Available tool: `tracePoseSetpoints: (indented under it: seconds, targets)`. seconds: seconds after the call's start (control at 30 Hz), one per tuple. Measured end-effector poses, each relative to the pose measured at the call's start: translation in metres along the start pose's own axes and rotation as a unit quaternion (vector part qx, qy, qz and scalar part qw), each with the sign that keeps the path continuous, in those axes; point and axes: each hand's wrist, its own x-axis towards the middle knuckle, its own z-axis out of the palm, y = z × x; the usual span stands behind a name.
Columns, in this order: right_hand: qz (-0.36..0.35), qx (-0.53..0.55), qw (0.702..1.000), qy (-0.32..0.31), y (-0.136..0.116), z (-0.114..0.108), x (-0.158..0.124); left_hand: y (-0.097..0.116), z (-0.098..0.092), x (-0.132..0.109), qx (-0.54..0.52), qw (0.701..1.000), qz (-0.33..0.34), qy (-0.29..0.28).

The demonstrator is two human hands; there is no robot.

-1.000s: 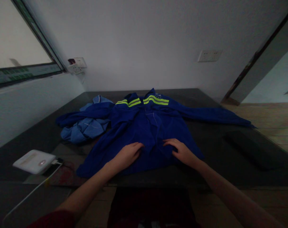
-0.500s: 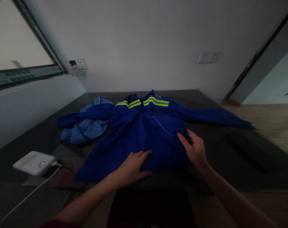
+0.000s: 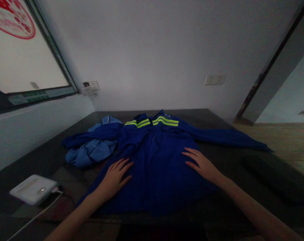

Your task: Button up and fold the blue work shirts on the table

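wht device (image 3: 32, 189) w/ cable (image 3: 23, 227), L | blk obj (image 3: 274, 179), R | lt-blue cloth (image 3: 91, 153) | wall sockets (image 3: 215, 79)

2 hands (image 3: 113, 178) (image 3: 204, 166) on blue jacket (image 3: 164, 174)

Dim, grainy; brightest at window pane (image 3: 23, 63), upper left; dark tabletop (image 3: 203, 118) murky; edges stretched.

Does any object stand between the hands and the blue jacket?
Nothing visible: the left hand and right hand appear to rest directly on the blue jacket. The light blue cloth lies aside, partly under one sleeve.
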Motion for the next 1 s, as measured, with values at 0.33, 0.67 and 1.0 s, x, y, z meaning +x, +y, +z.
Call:
tracePoseSetpoints:
  seconds: [0.33,0.67,1.0]
  targets:
    - [0.049,-0.117,0.988,-0.091,0.018,0.023,-0.033,-0.007,0.022,-0.020,0.078,0.996,0.041,-0.028]
    - [0.076,-0.133,0.987,-0.050,0.010,0.024,-0.128,0.030,0.008,-0.074,0.077,0.991,0.102,-0.047]
    - [0.083,-0.079,0.993,0.015,-0.023,-0.019,-0.093,0.038,-0.061,-0.061,0.011,0.993,0.042,-0.110]
